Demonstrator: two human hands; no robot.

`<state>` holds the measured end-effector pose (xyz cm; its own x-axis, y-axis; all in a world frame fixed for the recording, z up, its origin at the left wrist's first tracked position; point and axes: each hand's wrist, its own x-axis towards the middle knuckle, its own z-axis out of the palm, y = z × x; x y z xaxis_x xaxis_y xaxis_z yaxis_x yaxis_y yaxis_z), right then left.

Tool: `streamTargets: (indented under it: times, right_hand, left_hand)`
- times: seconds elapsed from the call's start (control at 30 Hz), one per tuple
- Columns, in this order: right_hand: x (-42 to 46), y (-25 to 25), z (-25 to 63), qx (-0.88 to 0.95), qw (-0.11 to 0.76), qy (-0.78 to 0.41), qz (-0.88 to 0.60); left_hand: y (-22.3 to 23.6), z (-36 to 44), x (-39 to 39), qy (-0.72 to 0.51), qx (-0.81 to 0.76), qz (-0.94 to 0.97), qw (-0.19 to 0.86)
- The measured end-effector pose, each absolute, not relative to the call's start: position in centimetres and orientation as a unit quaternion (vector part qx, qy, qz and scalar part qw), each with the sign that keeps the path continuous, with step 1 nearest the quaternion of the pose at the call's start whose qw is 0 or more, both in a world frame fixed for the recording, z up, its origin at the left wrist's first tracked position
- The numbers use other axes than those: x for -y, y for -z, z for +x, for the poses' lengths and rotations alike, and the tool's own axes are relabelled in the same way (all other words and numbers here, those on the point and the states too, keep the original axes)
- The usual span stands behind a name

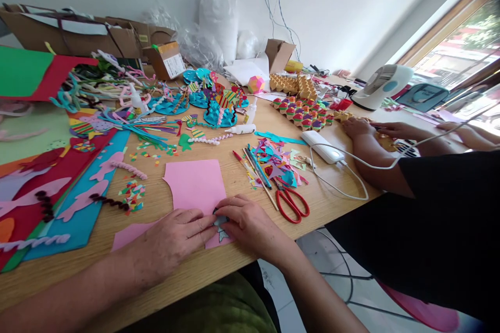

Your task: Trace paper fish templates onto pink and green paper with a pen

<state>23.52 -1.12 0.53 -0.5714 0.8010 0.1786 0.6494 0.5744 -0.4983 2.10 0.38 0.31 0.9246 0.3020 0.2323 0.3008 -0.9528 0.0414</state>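
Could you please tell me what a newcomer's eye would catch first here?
Likely the pink sheet in the foreground, where the left hand and right hand touch a small grey piece. Next come the red-handled scissors to the right and the colourful egg tray beyond.

Bare tabletop (156, 195) runs left of the pink sheet (197, 182); scissors (289, 201) obstruct rightward.
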Motion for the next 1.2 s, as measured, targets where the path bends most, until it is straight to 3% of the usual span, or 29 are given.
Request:
streamTargets:
  times: [0.37, 0.7, 1.2]
  right_hand:
    - [0.6, -1.7, 24.8, 0.829, 0.242, -0.232, -0.448]
    - [0.2, -0.7, 24.3, 0.866, 0.215, -0.199, -0.404]
    - [0.2, -1.9, 24.9, 0.868, 0.187, -0.249, -0.387]
  left_hand:
    - [0.3, 1.6, -0.3, -0.125, -0.149, 0.981, -0.008]
    - [1.1, 1.4, -0.2, -0.118, -0.163, 0.979, 0.022]
    - [0.9, 1.2, -0.3, -0.131, -0.175, 0.975, 0.026]
